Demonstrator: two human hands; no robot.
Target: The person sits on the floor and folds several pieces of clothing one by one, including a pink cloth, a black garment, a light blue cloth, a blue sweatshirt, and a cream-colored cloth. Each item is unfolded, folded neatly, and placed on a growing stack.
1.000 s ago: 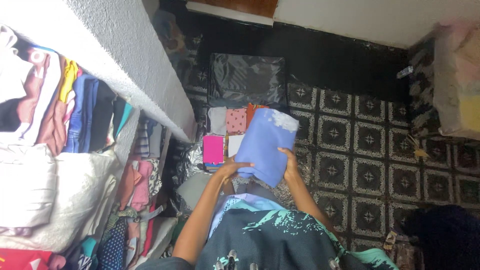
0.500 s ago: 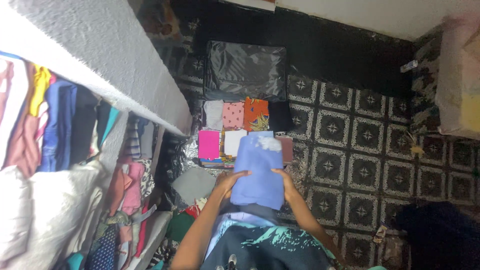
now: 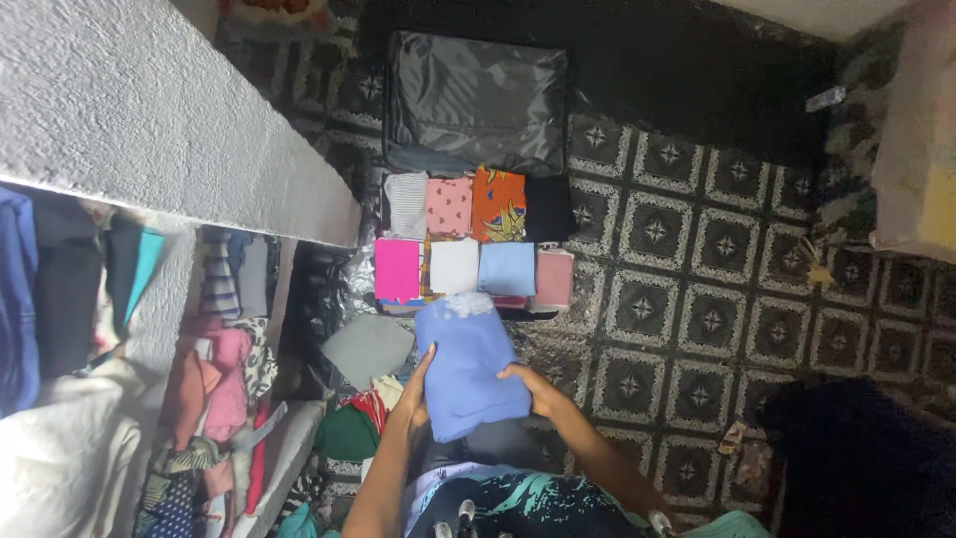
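Moved: since a second ago the folded blue cloth [image 3: 466,367] has come down from in front of the suitcase toward the person's lap, and the rows it hid now show.
Blue cloth: a thick, soft periwinkle bundle with a pale worn patch at its far end, held in the air between the suitcase and the person's knees.
Left hand [image 3: 416,397]: flat against the bundle's left edge, fingers curled round it.
Right hand [image 3: 535,389]: closed on the near right corner, thumb on top.
Handling: I'd judge it light and limp; it would sag or unfold if gripped at one end, so both long sides near the middle look the safest hold.
Suitcase [image 3: 476,92]: open on the patterned tile floor [image 3: 697,319], dark lid lying back.
Folded squares [image 3: 468,234]: two neat rows in pink, white, orange, black and blue, just beyond the bundle.
Shelves [image 3: 149,149]: a white slab at the left, stacked clothes under it.
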